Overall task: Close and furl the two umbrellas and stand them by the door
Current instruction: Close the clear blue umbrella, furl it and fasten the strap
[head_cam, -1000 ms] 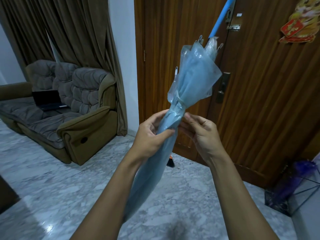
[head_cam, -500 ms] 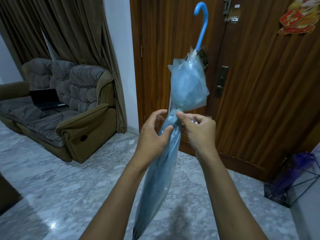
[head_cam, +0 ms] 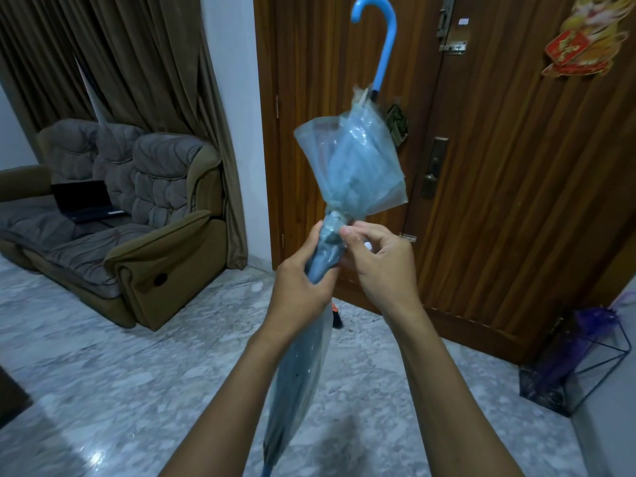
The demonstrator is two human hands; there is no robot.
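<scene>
A translucent blue umbrella (head_cam: 354, 163) is closed and held nearly upright in front of me, its hooked blue handle (head_cam: 383, 39) at the top and its tip near the bottom edge. My left hand (head_cam: 303, 287) grips the furled canopy at its narrow waist. My right hand (head_cam: 378, 266) pinches the strap at the same spot, a small white button showing between its fingers. A purple umbrella (head_cam: 578, 349) stands furled in a black wire stand (head_cam: 585, 376) at the right, beside the wooden door (head_cam: 499, 166).
A brown recliner sofa (head_cam: 130, 228) with a black laptop (head_cam: 86, 201) on it stands at the left, under brown curtains. The floor (head_cam: 120, 373) is grey marble. A small orange and black object (head_cam: 335, 316) lies by the door's foot.
The umbrella has swung more upright and its hooked handle has come fully into view. My right hand has moved onto the canopy's waist and now pinches the strap.
</scene>
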